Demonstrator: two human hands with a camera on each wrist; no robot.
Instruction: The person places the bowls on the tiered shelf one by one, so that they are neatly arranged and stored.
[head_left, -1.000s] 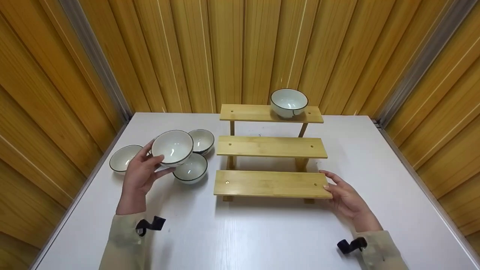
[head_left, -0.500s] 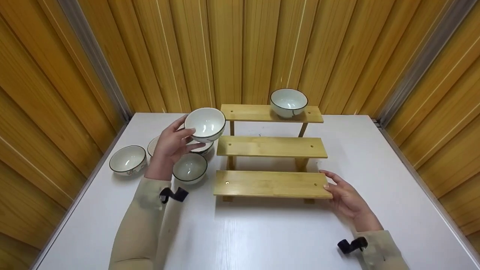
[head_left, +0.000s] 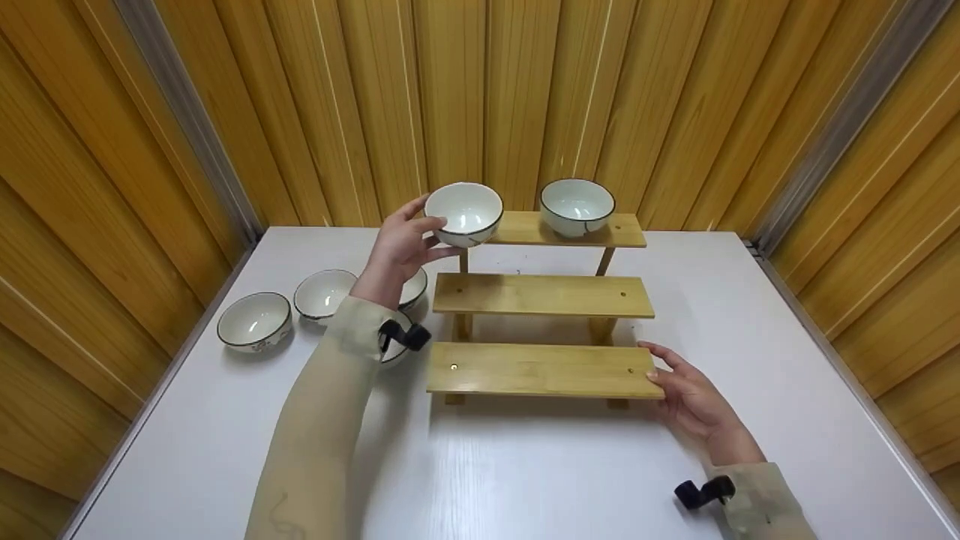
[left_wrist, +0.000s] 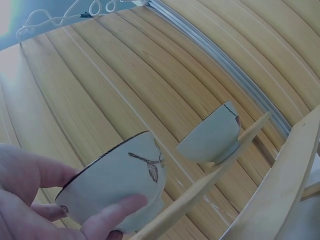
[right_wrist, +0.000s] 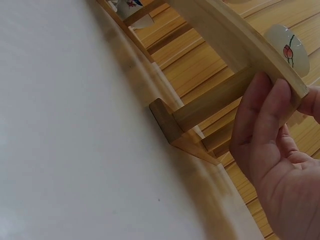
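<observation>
My left hand grips a white bowl with a dark rim, thumb at the rim and fingers beneath. In the head view the bowl overlaps the left end of the rack's top shelf; the left wrist view shows its base close by the shelf, a brown leaf sprig on its side. A second white bowl sits upright on that shelf, towards the right. My right hand pinches the right end of the bottom shelf, with fingertips under the board in the right wrist view.
On the table's left stand several more bowls, among them one at the far left and one beside it. Two others are partly hidden behind my left forearm. The middle shelf is bare wood. Wood-grain panels close off the back and sides.
My left hand has carried its bowl up and to the right, from over the other bowls to the top shelf's left end. The right hand and the rack have stayed put.
</observation>
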